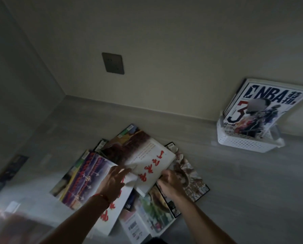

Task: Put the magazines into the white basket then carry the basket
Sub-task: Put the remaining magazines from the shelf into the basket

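Note:
Several magazines lie fanned out on the grey floor (235, 182). On top is one with a white cover and red lettering (147, 159). My left hand (113, 182) touches its near left edge with its fingers spread. My right hand (170, 182) pinches its near right corner. Beside it lie a purple-covered magazine (83, 180) on the left, a dark illustrated one (189, 173) on the right and a green one (152, 212) nearest me. The white perforated basket (242, 141) stands at the far right by the wall, with an NBA magazine (263, 111) upright in it.
A dark wall socket (113, 63) sits on the back wall. The floor meets two walls in a corner at the left. A dark object (8, 171) lies on the floor at the far left. A blurred reddish shape (10, 226) fills the bottom left corner.

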`<state>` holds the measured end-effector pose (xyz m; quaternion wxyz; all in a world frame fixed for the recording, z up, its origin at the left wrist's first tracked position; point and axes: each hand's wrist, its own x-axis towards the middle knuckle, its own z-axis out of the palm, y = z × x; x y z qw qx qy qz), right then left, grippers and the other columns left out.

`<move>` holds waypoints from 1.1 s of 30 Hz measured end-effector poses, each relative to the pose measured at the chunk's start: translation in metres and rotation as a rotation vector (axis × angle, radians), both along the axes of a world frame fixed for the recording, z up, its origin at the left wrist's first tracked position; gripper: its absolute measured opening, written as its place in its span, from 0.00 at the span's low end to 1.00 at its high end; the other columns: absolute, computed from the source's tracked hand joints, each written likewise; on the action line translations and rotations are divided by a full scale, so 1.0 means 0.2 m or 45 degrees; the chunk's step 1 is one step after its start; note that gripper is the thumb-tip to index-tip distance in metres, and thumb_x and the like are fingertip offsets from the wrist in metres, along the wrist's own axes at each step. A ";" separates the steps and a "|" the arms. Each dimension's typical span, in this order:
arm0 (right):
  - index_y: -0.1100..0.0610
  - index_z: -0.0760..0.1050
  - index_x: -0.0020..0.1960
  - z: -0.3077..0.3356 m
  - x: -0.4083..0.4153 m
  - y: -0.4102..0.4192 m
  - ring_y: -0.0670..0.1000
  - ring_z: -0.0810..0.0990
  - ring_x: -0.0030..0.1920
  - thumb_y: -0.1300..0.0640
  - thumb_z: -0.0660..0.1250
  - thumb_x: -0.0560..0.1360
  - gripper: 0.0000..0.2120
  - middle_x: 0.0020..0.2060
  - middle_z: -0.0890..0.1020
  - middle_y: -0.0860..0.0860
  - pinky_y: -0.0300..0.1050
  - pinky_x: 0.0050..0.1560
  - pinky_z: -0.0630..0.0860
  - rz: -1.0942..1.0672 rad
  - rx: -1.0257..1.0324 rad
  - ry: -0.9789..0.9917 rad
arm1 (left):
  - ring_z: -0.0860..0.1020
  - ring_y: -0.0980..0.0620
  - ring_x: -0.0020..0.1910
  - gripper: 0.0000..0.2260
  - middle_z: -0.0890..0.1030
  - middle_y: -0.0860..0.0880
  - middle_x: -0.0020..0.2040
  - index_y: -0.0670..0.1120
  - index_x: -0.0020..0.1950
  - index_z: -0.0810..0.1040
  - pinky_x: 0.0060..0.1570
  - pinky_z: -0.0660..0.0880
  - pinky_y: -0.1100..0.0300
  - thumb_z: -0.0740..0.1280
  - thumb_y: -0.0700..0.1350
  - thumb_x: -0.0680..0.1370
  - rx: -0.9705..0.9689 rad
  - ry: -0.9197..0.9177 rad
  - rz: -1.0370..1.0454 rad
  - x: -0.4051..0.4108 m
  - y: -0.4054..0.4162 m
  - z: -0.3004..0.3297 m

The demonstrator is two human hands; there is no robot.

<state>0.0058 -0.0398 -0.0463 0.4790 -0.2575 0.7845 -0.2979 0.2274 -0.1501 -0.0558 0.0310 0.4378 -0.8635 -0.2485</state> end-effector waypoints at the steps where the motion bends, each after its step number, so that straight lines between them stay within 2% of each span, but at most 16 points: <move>1: 0.51 0.72 0.62 0.00 0.00 0.00 0.52 0.80 0.57 0.52 0.69 0.74 0.17 0.57 0.80 0.50 0.48 0.55 0.78 -0.008 -0.009 0.002 | 0.75 0.44 0.64 0.22 0.76 0.45 0.68 0.52 0.67 0.78 0.61 0.76 0.50 0.73 0.41 0.73 -0.035 -0.005 -0.040 0.00 -0.03 0.02; 3: 0.50 0.71 0.62 0.01 -0.01 0.01 0.51 0.80 0.56 0.52 0.69 0.75 0.17 0.56 0.80 0.49 0.50 0.57 0.79 0.005 -0.027 -0.069 | 0.77 0.47 0.58 0.20 0.79 0.48 0.62 0.54 0.63 0.80 0.56 0.78 0.52 0.75 0.51 0.72 -0.133 -0.112 -0.172 0.00 -0.09 0.07; 5: 0.49 0.72 0.58 0.02 -0.02 0.02 0.46 0.81 0.52 0.54 0.69 0.75 0.12 0.53 0.81 0.46 0.44 0.50 0.80 0.010 -0.081 -0.184 | 0.80 0.46 0.53 0.18 0.82 0.49 0.56 0.53 0.55 0.83 0.53 0.78 0.55 0.79 0.51 0.66 -0.236 -0.190 -0.349 -0.04 -0.16 0.12; 6: 0.47 0.73 0.55 0.04 -0.02 0.03 0.44 0.81 0.49 0.55 0.68 0.75 0.10 0.52 0.81 0.46 0.39 0.45 0.79 0.026 -0.114 -0.224 | 0.82 0.45 0.51 0.16 0.83 0.48 0.52 0.52 0.51 0.85 0.51 0.79 0.55 0.80 0.50 0.64 -0.258 -0.154 -0.423 -0.05 -0.18 0.14; 7: 0.47 0.74 0.53 0.04 -0.03 0.05 0.44 0.81 0.48 0.54 0.68 0.75 0.08 0.51 0.82 0.47 0.39 0.43 0.78 0.053 -0.132 -0.234 | 0.83 0.44 0.50 0.15 0.84 0.46 0.52 0.50 0.51 0.85 0.50 0.79 0.53 0.80 0.48 0.66 -0.233 -0.104 -0.469 -0.07 -0.21 0.18; 9: 0.47 0.75 0.54 0.04 -0.04 0.08 0.48 0.83 0.49 0.49 0.67 0.75 0.09 0.52 0.83 0.50 0.48 0.49 0.82 0.125 -0.122 -0.210 | 0.82 0.43 0.55 0.15 0.83 0.46 0.59 0.50 0.60 0.82 0.54 0.78 0.52 0.73 0.49 0.74 -0.177 -0.023 -0.460 -0.14 -0.25 0.27; 11: 0.49 0.75 0.55 0.02 -0.05 0.13 0.54 0.84 0.52 0.42 0.63 0.76 0.13 0.52 0.84 0.52 0.57 0.56 0.81 0.126 -0.128 -0.256 | 0.82 0.43 0.56 0.17 0.83 0.44 0.60 0.52 0.67 0.77 0.55 0.79 0.50 0.68 0.50 0.78 -0.151 0.050 -0.383 -0.20 -0.30 0.36; 14: 0.51 0.75 0.61 -0.01 -0.12 0.22 0.55 0.86 0.54 0.33 0.54 0.80 0.25 0.53 0.86 0.54 0.57 0.57 0.79 -0.209 -0.207 -0.603 | 0.82 0.46 0.51 0.19 0.83 0.42 0.58 0.49 0.70 0.73 0.53 0.80 0.49 0.67 0.46 0.79 -0.078 0.370 -0.195 -0.33 -0.35 0.52; 16: 0.51 0.73 0.64 0.00 -0.21 0.26 0.56 0.85 0.56 0.32 0.57 0.78 0.27 0.56 0.85 0.55 0.57 0.58 0.78 -0.378 -0.295 -0.715 | 0.81 0.47 0.54 0.17 0.82 0.42 0.58 0.44 0.68 0.74 0.54 0.78 0.50 0.67 0.46 0.80 0.073 0.541 -0.054 -0.42 -0.36 0.62; 19: 0.45 0.74 0.65 0.11 -0.34 0.28 0.53 0.85 0.56 0.37 0.69 0.73 0.24 0.59 0.83 0.51 0.50 0.52 0.81 -0.364 -0.426 -0.572 | 0.82 0.51 0.45 0.08 0.84 0.41 0.48 0.43 0.57 0.76 0.44 0.80 0.49 0.66 0.43 0.80 0.318 0.788 -0.083 -0.56 -0.29 0.72; 21: 0.40 0.77 0.61 0.22 -0.44 0.28 0.50 0.84 0.56 0.39 0.70 0.73 0.17 0.56 0.84 0.46 0.46 0.46 0.82 -0.265 -0.522 -0.356 | 0.83 0.45 0.45 0.08 0.84 0.38 0.48 0.42 0.55 0.76 0.46 0.80 0.44 0.67 0.44 0.78 0.414 0.904 -0.009 -0.67 -0.23 0.75; 23: 0.40 0.81 0.56 0.31 -0.56 0.29 0.47 0.85 0.53 0.48 0.70 0.77 0.08 0.53 0.86 0.45 0.44 0.44 0.82 -0.298 -0.630 -0.233 | 0.83 0.39 0.48 0.07 0.84 0.38 0.49 0.44 0.54 0.77 0.49 0.81 0.39 0.68 0.45 0.78 0.453 0.976 0.073 -0.79 -0.16 0.76; 26: 0.46 0.83 0.54 0.42 -0.78 0.36 0.42 0.86 0.45 0.57 0.69 0.79 0.08 0.46 0.87 0.42 0.34 0.39 0.79 -0.328 -0.722 -0.050 | 0.84 0.39 0.50 0.06 0.85 0.39 0.50 0.44 0.54 0.79 0.51 0.81 0.39 0.67 0.44 0.79 0.553 0.998 0.108 -0.96 -0.08 0.78; 29: 0.53 0.83 0.58 0.49 -0.99 0.46 0.50 0.87 0.47 0.60 0.70 0.78 0.10 0.49 0.88 0.49 0.42 0.43 0.82 -0.357 -0.757 -0.040 | 0.85 0.44 0.50 0.10 0.86 0.43 0.51 0.43 0.55 0.81 0.52 0.82 0.42 0.70 0.47 0.77 0.617 0.946 0.158 -1.12 -0.03 0.80; 31: 0.48 0.84 0.56 0.54 -1.13 0.53 0.52 0.87 0.48 0.60 0.70 0.78 0.11 0.51 0.87 0.49 0.45 0.44 0.84 -0.380 -0.790 -0.023 | 0.84 0.43 0.52 0.13 0.85 0.42 0.52 0.41 0.56 0.80 0.53 0.82 0.44 0.72 0.46 0.76 0.635 0.918 0.135 -1.22 0.00 0.80; 33: 0.44 0.85 0.53 0.57 -1.26 0.60 0.51 0.87 0.48 0.60 0.70 0.78 0.12 0.50 0.87 0.48 0.45 0.44 0.84 -0.381 -0.808 0.010 | 0.84 0.46 0.51 0.11 0.85 0.39 0.53 0.38 0.56 0.80 0.53 0.82 0.45 0.72 0.41 0.75 0.571 0.791 0.038 -1.31 0.03 0.77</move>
